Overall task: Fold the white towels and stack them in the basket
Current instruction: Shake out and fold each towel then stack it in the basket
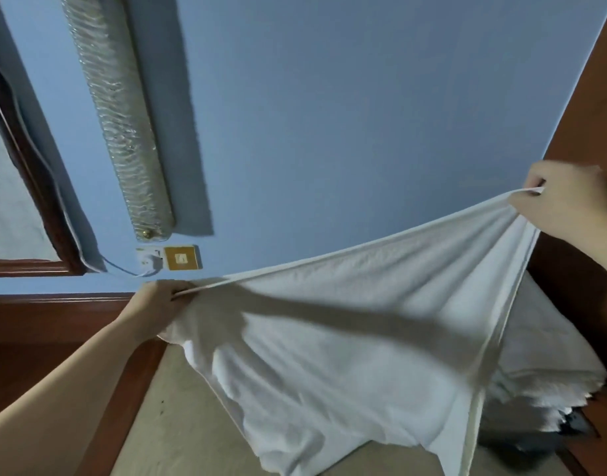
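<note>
A white towel (346, 331) hangs spread in the air in front of me, its top hem stretched taut from lower left to upper right. My left hand (158, 304) pinches the left corner of that hem. My right hand (566, 201) grips the right corner, held higher. The cloth drapes down and covers much of what lies below. Behind it at the right, a pile of more white towels (549, 359) shows. No basket is visible.
A blue wall (346, 115) fills the background, with a silvery wrapped pipe (120, 125), a socket with a white plug (151, 261) and a gold switch plate (182, 258). Dark wooden frames (27, 314) run at left and right. A beige surface (178, 424) lies below.
</note>
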Available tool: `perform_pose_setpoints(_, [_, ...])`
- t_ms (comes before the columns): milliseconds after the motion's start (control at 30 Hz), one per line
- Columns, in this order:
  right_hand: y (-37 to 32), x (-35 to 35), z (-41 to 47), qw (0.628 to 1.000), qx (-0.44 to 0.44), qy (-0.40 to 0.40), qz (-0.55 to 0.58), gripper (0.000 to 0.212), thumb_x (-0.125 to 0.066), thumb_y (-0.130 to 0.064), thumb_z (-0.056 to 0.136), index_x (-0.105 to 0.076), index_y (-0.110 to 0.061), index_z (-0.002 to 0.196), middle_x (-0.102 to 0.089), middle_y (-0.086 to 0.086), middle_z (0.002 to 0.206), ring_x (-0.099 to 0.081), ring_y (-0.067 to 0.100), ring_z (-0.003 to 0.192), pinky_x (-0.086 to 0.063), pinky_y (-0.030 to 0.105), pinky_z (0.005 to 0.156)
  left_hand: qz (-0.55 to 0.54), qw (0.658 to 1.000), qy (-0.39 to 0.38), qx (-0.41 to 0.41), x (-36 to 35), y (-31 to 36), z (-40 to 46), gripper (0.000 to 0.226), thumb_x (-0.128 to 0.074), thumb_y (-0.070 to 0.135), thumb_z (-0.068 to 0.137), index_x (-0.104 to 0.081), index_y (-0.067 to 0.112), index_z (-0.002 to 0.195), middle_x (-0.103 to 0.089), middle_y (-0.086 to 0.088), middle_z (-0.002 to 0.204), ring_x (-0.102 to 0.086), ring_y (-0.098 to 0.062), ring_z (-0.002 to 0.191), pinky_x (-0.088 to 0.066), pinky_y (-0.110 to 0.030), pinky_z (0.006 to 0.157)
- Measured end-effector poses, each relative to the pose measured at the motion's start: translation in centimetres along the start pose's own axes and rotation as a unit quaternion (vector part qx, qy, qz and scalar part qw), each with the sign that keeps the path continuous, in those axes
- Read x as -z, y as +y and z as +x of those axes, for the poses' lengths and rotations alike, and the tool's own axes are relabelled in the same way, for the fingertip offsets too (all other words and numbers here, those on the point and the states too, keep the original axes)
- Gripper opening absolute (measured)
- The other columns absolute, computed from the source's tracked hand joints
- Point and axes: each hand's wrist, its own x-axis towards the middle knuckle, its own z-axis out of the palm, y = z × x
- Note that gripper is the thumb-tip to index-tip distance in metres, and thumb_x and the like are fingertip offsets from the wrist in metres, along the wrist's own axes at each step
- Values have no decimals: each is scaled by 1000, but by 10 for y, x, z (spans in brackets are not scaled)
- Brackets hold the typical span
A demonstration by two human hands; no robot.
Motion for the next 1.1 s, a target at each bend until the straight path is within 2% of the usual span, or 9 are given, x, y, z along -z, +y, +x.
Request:
perform_pose_setpoints(167, [2, -15, 0, 999, -15, 12, 48, 14, -70, -26, 85, -62, -17, 78, -61, 7, 75, -58, 33, 71, -53, 40, 68, 57, 997, 42, 19, 44, 0, -9, 15, -73, 48, 94, -72, 53, 80, -74, 3, 81, -64, -19, 76, -48, -35, 66])
perform_pose_setpoints(233, [4, -22, -1, 998, -7, 18, 64, 17, -73, -25, 80, -60, -20, 71, -60, 4, 71, -58, 32, 69, -55, 40, 65, 112, 993, 49, -1, 56, -2, -9, 16, -70, 52, 94, -80, 43, 85, -75, 0, 83, -64, -23, 79, -48, -36, 70])
perform_pose_setpoints(400, [3, -57, -3, 994, 65, -81, -14, 19, -62, -14, 87, -61, -29, 75, -60, 5, 89, -56, 33, 84, -45, 36, 69, 130, 988, 78, -37, 78, 2, -3, 32, -64, 43, 98, -56, 25, 73, -56, 1, 68, -62, -33, 73, -40, -37, 65])
perform_pose_setpoints(533, [5, -94, -17, 986, 97, -126, -50, 23, -60, -13, 84, -56, -26, 66, -49, 1, 82, -53, 30, 84, -50, 36, 71, 154, 986, 60, -23, 67, 8, -11, 29, -65, 34, 101, -53, 26, 126, -61, -6, 68, -62, -34, 64, -49, -41, 64])
perform_pose_setpoints(633, [3, -110, -32, 980, 132, -148, -9, 27, -59, -3, 80, -54, -22, 62, -50, 0, 80, -52, 28, 85, -47, 37, 71, 203, 978, 52, -20, 50, -6, -24, 4, -62, 25, 103, -60, 26, 99, -61, -5, 76, -67, -36, 74, -51, -41, 69])
perform_pose_setpoints(700, [3, -120, -46, 962, 179, -205, -6, 25, -54, 0, 78, -54, -22, 67, -53, -4, 81, -57, 29, 85, -49, 43, 74, 226, 974, 33, 6, 38, -18, -30, 18, -57, 19, 103, -52, 23, 86, -50, 0, 79, -62, -35, 83, -46, -42, 75])
perform_pose_setpoints(833, [7, -147, -88, 908, 290, -282, -108, 49, -32, -2, 64, -49, -37, 94, -47, -11, 89, -48, 21, 92, -46, 39, 79, 240, 968, -22, 70, 10, -22, -57, 17, -54, -1, 93, -48, 16, 93, -47, -1, 90, -57, -31, 92, -41, -37, 77])
perform_pose_setpoints(933, [5, -169, -122, 881, 336, -280, -180, 41, -43, 2, 72, -35, -31, 95, -36, -11, 95, -36, 17, 100, -31, 35, 84, 219, 968, -60, 107, -11, -16, -78, 31, -49, -1, 86, -49, 20, 109, -52, -3, 100, -52, -27, 94, -44, -39, 81])
perform_pose_setpoints(1100, [6, -192, -165, 880, 278, -357, -143, 21, -41, -52, 93, -40, -42, 111, -39, -5, 109, -36, 23, 117, -29, 42, 94, 249, 951, -149, 103, -44, -7, -105, 27, -42, 36, 95, -51, 44, 119, -46, 0, 107, -49, -28, 109, -49, -46, 94])
